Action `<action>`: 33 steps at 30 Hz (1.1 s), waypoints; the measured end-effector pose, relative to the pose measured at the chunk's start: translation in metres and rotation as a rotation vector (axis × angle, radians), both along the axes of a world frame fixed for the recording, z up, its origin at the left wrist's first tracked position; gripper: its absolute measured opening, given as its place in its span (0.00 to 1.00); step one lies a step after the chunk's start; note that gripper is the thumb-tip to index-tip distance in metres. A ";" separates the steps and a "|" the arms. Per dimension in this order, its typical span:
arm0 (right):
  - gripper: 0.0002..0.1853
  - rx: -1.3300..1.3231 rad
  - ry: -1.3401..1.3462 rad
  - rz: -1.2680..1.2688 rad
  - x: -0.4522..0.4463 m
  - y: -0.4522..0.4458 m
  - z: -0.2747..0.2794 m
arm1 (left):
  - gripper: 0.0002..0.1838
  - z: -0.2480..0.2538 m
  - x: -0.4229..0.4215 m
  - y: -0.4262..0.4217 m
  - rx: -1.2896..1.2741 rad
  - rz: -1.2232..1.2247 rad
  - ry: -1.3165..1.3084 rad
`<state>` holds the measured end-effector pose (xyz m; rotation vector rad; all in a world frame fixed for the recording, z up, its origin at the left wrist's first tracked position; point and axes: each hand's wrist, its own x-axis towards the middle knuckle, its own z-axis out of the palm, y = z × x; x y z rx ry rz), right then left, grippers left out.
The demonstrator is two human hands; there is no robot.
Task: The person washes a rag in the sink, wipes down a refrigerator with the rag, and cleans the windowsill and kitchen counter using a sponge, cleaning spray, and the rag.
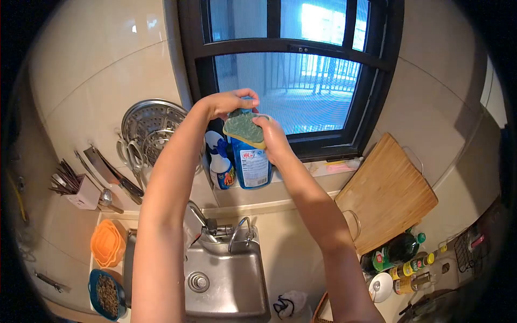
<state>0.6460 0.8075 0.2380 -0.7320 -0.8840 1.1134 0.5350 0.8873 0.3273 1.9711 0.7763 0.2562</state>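
Observation:
A large blue detergent bottle (253, 168) with a white label stands on the window ledge. My left hand (229, 103) reaches over its top, the fingers curled around the cap area; the exact grip is partly hidden. In my right hand (273, 139) is a green and yellow sponge (245, 128), pinched with the thumb on its green scouring face. The sponge is held close in front of the bottle's upper part and hides it. Just left of the bottle stands a white and blue spray bottle (219, 164).
Below lies a steel sink (231, 274) with a faucet (207, 220). Knives (116, 175) and strainers (153, 121) hang at left, above an orange basket (106, 242). A wooden cutting board (390, 194) leans at right, near several bottles (412, 266).

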 end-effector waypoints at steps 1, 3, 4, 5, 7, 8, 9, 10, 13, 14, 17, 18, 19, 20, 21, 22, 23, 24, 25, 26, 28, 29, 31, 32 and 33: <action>0.12 -0.004 0.001 0.001 0.001 0.000 -0.001 | 0.15 0.001 0.000 -0.003 -0.025 -0.008 -0.026; 0.13 0.020 0.016 0.044 0.001 0.001 -0.001 | 0.15 -0.003 -0.001 -0.002 -0.044 -0.021 -0.057; 0.13 0.021 0.017 0.047 0.001 0.001 -0.001 | 0.14 -0.003 -0.002 -0.002 -0.054 -0.035 -0.092; 0.14 0.019 0.021 0.038 0.000 0.000 0.000 | 0.14 -0.006 -0.002 0.002 -0.054 -0.033 -0.092; 0.14 0.018 0.023 0.027 0.001 0.001 -0.001 | 0.13 -0.010 0.001 0.009 -0.076 -0.057 -0.134; 0.15 0.028 0.018 0.032 0.002 0.001 -0.002 | 0.13 -0.010 0.001 0.009 -0.076 -0.059 -0.135; 0.15 0.038 0.013 0.037 0.002 0.002 -0.003 | 0.13 -0.010 0.001 0.008 -0.080 -0.060 -0.140; 0.15 0.040 0.012 0.037 0.003 0.002 -0.003 | 0.13 -0.010 0.000 0.008 -0.083 -0.059 -0.144; 0.14 0.048 -0.016 0.047 0.003 -0.003 0.000 | 0.12 -0.009 0.000 0.007 -0.075 -0.041 -0.128; 0.14 0.069 -0.017 0.040 0.003 -0.002 -0.001 | 0.12 -0.010 0.001 0.009 -0.070 -0.042 -0.128; 0.14 0.086 -0.027 0.031 0.004 -0.002 -0.002 | 0.12 -0.012 0.002 0.013 -0.045 -0.071 -0.132; 0.14 0.079 -0.038 0.032 0.004 -0.002 -0.002 | 0.13 -0.013 0.002 0.012 -0.036 -0.055 -0.146; 0.14 0.081 -0.039 0.032 0.004 -0.002 -0.002 | 0.15 -0.014 0.002 0.011 -0.027 -0.038 -0.159; 0.14 0.070 -0.055 0.018 0.004 -0.001 -0.002 | 0.15 -0.014 0.001 0.010 -0.023 -0.038 -0.160; 0.13 0.059 -0.071 0.005 0.004 0.000 -0.002 | 0.14 -0.014 0.001 0.009 -0.019 -0.039 -0.164; 0.13 0.060 -0.070 0.006 0.004 0.001 -0.002 | 0.14 -0.013 0.000 0.009 -0.015 -0.041 -0.167; 0.13 0.060 -0.049 0.005 0.002 0.001 -0.003 | 0.14 -0.013 0.000 0.009 -0.015 -0.040 -0.166; 0.13 0.059 -0.029 0.004 0.002 0.002 -0.004 | 0.14 -0.014 0.000 0.009 -0.019 -0.058 -0.179; 0.13 0.057 -0.028 0.005 0.002 0.002 -0.004 | 0.14 -0.014 0.000 0.009 -0.024 -0.075 -0.194; 0.13 0.055 -0.006 0.021 0.002 0.002 -0.005 | 0.14 -0.015 0.000 0.008 -0.027 -0.072 -0.194; 0.13 0.053 0.016 0.038 0.001 0.002 -0.005 | 0.14 -0.014 -0.001 0.007 0.014 -0.084 -0.182; 0.13 0.065 0.000 0.038 0.002 0.001 -0.004 | 0.14 -0.015 -0.001 0.009 0.014 -0.084 -0.182; 0.13 0.075 -0.017 0.036 0.002 0.001 -0.004 | 0.14 -0.018 0.001 0.012 0.017 -0.085 -0.213; 0.13 0.069 -0.023 0.024 0.002 0.001 -0.004 | 0.14 -0.017 0.001 0.010 0.017 -0.085 -0.214; 0.13 0.062 -0.029 0.011 0.001 0.001 -0.004 | 0.15 -0.017 0.000 0.008 0.014 -0.077 -0.222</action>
